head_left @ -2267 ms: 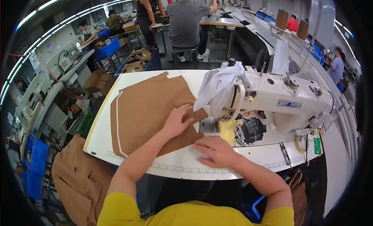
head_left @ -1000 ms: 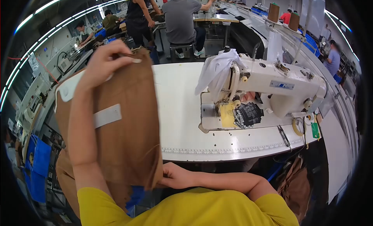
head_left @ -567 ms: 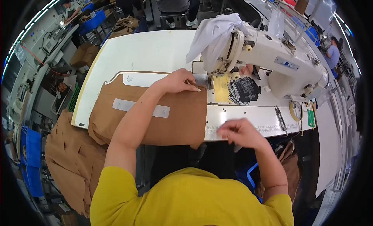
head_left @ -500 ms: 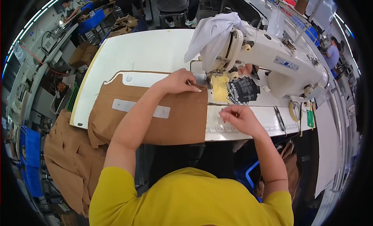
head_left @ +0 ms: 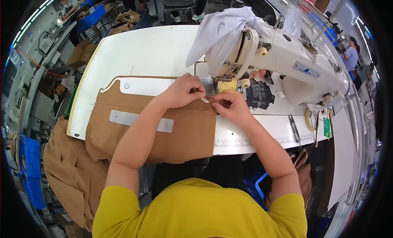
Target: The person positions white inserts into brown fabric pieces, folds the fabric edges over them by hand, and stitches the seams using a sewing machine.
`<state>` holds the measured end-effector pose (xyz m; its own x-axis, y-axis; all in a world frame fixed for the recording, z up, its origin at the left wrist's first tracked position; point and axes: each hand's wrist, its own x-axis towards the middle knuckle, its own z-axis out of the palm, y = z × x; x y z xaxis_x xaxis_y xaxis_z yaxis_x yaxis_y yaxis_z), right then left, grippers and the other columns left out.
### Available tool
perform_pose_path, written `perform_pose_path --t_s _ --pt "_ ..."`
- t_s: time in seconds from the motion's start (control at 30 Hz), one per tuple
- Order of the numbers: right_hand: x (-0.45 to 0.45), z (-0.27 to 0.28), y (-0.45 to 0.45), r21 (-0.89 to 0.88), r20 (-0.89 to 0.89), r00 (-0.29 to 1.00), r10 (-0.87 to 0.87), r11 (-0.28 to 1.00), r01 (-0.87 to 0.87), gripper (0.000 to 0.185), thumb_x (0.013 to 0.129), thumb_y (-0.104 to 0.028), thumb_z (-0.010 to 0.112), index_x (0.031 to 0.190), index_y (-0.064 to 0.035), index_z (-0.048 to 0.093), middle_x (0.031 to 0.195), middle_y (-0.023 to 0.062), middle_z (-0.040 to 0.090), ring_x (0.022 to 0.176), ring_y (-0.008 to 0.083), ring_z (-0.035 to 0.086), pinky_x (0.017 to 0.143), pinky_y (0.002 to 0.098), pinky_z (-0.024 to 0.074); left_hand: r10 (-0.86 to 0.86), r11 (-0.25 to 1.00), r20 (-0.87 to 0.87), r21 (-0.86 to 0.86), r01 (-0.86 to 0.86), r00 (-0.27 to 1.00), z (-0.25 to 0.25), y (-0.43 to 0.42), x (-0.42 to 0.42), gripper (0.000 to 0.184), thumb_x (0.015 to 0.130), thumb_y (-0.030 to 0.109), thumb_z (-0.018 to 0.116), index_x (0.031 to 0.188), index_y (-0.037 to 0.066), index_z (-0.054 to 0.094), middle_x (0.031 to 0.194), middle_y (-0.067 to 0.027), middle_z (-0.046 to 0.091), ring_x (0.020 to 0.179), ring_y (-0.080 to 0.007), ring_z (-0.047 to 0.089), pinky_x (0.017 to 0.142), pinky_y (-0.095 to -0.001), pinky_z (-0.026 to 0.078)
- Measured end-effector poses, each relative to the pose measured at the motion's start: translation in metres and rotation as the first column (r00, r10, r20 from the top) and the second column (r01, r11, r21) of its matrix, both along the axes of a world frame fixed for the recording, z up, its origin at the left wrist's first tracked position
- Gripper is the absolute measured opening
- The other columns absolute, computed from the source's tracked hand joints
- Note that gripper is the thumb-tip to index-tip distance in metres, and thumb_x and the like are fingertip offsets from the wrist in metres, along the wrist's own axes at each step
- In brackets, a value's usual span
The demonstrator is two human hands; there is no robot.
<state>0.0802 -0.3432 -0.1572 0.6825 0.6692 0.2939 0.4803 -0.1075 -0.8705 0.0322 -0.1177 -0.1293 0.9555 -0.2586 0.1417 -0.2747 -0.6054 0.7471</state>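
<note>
Brown fabric [head_left: 184, 135] lies on the white sewing table, its lower edge hanging over the front. Two white pieces show on it: a long strip [head_left: 143, 85] along the top edge and a narrower label-like one [head_left: 141, 121] lower down. My left hand [head_left: 182, 91] pinches the fabric's upper right corner beside a small white tip. Close against it, my right hand [head_left: 233, 107] pinches the same corner from the right. Both hands are just in front of the needle area of the sewing machine [head_left: 282, 60]. A white cloth [head_left: 223, 35] drapes over the machine head.
Dark printed labels [head_left: 258, 94] are piled under the machine arm. Thread snips [head_left: 294, 129] and a tape roll [head_left: 310, 120] lie at the right. More brown fabric [head_left: 75, 176] hangs at the lower left. Seated people are beyond the table.
The fabric was lifted, then laid down with its white pieces showing. My right hand has moved from the table's front edge up and left to the corner and closed on it. The view has shifted slightly.
</note>
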Motion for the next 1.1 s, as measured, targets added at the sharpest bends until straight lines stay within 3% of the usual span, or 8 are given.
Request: perform_pose_path --t_s 0.07,0.17,0.27,0.37,0.53,0.97,1.03,1.1 --pt "-0.001 -0.001 0.0 0.061 -0.003 1.0 0.012 0.998 -0.011 0.01 0.081 -0.003 0.068 0.091 0.0016 0.068 0.075 0.0041 0.06 0.063 0.0104 0.057 0.056 0.026 0.0457 0.055 0.977 0.086 0.2 -0.072 0.995 0.008 -0.005 -0.008 0.013 0.086 0.023 0.067 0.086 0.011 0.068 0.087 0.0001 0.058 0.1 -0.0182 0.049 0.102 -0.0419 0.029" --pt "-0.005 0.003 -0.001 0.02 0.037 0.999 0.001 1.0 -0.002 0.011 0.081 -0.001 0.067 0.092 0.0012 0.068 0.077 0.0042 0.061 0.065 0.0107 0.057 0.057 0.0263 0.0467 0.064 0.962 0.31 0.235 -0.142 0.948 -0.001 -0.009 -0.011 0.012 0.085 0.026 0.065 0.082 0.015 0.068 0.084 0.0022 0.057 0.102 -0.0203 0.05 0.109 -0.0526 0.015" --pt "-0.008 0.007 -0.001 0.015 -0.005 1.0 -0.01 1.0 0.01 0.012 0.083 -0.001 0.065 0.094 0.0015 0.068 0.077 0.0034 0.061 0.065 0.0104 0.057 0.059 0.0256 0.0465 0.015 0.96 0.184 0.274 -0.065 0.983 0.005 -0.011 -0.013 0.014 0.086 0.028 0.064 0.081 0.015 0.068 0.084 0.0039 0.056 0.103 -0.0188 0.051 0.112 -0.0538 0.009" --pt "-0.007 0.008 -0.002 0.061 -0.029 0.999 -0.019 0.998 0.021 0.013 0.086 -0.005 0.065 0.096 0.0024 0.068 0.078 0.0021 0.061 0.064 0.0083 0.054 0.058 0.0233 0.0439 -0.026 0.938 0.291 0.337 -0.077 0.956 0.009 -0.013 -0.014 0.013 0.086 0.027 0.064 0.081 0.016 0.068 0.083 0.0049 0.056 0.101 -0.017 0.051 0.113 -0.0545 0.011" --pt "-0.004 0.013 -0.005 -0.026 -0.302 0.95 -0.081 0.997 0.076 0.017 0.086 -0.015 0.071 0.092 0.0006 0.07 0.068 -0.004 0.057 0.061 0.003 0.044 0.055 0.0199 0.0362 -0.103 0.894 0.465 0.431 -0.123 0.88 0.015 -0.024 -0.02 0.011 0.084 0.024 0.067 0.078 0.014 0.066 0.081 0.0043 0.054 0.097 -0.0148 0.054 0.112 -0.0511 0.018" --pt "-0.006 0.017 -0.003 0.092 -0.319 0.947 -0.03 0.994 0.062 0.005 0.082 -0.007 0.07 0.083 -0.0021 0.069 0.071 -0.0025 0.06 0.065 0.0058 0.049 0.061 0.0226 0.0403 -0.112 0.891 0.554 0.423 -0.163 0.825 0.007 -0.03 -0.021 0.008 0.08 0.021 0.069 0.077 0.015 0.066 0.08 0.0044 0.053 0.087 -0.0141 0.054 0.108 -0.05 0.022" --pt "-0.007 0.017 -0.003 0.095 0.206 0.978 -0.02 0.995 0.001 0.001 0.079 -0.002 0.069 0.081 -0.003 0.068 0.074 0.0016 0.061 0.07 0.0119 0.054 0.065 0.0261 0.0431 -0.12 0.907 0.46 0.411 -0.092 0.88 0.007 -0.026 -0.02 0.008 0.081 0.022 0.068 0.078 0.015 0.066 0.08 0.0044 0.053 0.088 -0.0143 0.054 0.109 -0.0504 0.02" --pt "-0.009 0.017 -0.002 0.08 0.351 0.936 0.001 0.996 -0.031 0.003 0.078 -0.001 0.069 0.08 -0.0035 0.068 0.074 0.0033 0.061 0.071 0.0144 0.056 0.065 0.0273 0.0439 -0.129 0.919 0.363 0.392 -0.026 0.923 0.009 -0.022 -0.02 0.008 0.082 0.023 0.067 0.079 0.015 0.067 0.08 0.0043 0.053 0.09 -0.0145 0.054 0.109 -0.0508 0.018"
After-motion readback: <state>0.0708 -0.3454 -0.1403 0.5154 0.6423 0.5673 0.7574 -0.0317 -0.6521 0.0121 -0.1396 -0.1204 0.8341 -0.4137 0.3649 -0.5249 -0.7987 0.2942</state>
